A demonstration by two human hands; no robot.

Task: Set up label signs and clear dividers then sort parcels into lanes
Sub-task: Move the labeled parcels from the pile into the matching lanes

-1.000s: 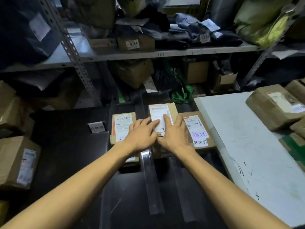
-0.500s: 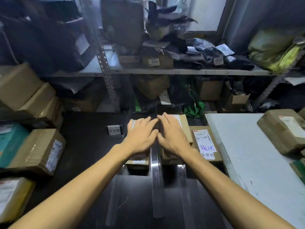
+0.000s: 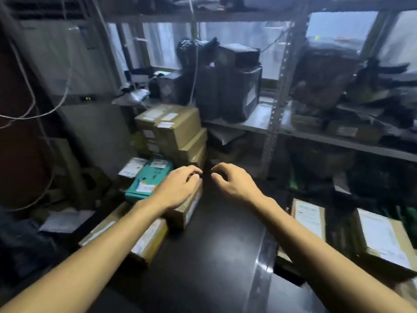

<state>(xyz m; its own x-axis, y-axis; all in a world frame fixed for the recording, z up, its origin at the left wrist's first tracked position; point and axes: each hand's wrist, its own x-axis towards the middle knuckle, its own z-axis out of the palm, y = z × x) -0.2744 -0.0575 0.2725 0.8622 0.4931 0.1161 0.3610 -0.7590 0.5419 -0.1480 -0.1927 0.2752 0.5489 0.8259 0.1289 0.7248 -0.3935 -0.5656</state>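
Metal shelving (image 3: pixel 273 132) stands behind a dark table (image 3: pixel 214 245). On it a stack of boxes (image 3: pixel 171 129) rises far left with a teal parcel (image 3: pixel 146 181) in front, and two labelled parcels (image 3: pixel 383 236) lie flat at the right. Both bare forearms reach forward, palms down: the left hand (image 3: pixel 178 188) hangs over a brown parcel (image 3: pixel 189 208) beside the teal one, fingers loosely bent, clasping nothing (contact is too blurred to tell). The right hand (image 3: pixel 232 181) hovers nearby over bare tabletop, fingers slack, empty.
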